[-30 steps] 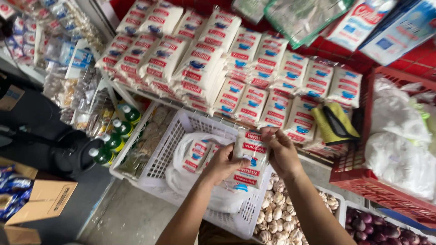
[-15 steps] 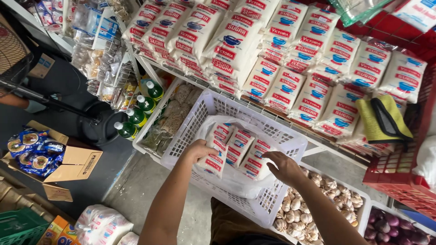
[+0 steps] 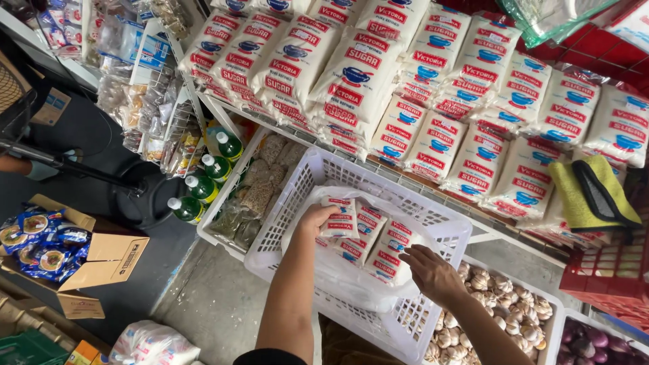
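Observation:
A white plastic basket (image 3: 297, 196) sits below the shelf with a clear plastic bag (image 3: 351, 280) inside it. Several small white sugar packets (image 3: 368, 233) with red and blue print lie in that bag. My left hand (image 3: 316, 220) grips one small packet (image 3: 340, 216) at the bag's left side. Over the bag's right edge, my right hand (image 3: 433, 274) hovers with fingers spread, touching the plastic near a packet (image 3: 392, 251).
Rows of larger sugar bags (image 3: 433, 74) fill the shelf above. Green bottles (image 3: 203, 182) stand at the left. A tray of garlic (image 3: 500, 314) and red onions (image 3: 595, 338) lie at the right. A cardboard box (image 3: 101, 263) of blue packets sits on the floor.
The view has shifted left and closer. My left hand now grips one packet inside the bag, and my right hand has dropped to the bag's right edge.

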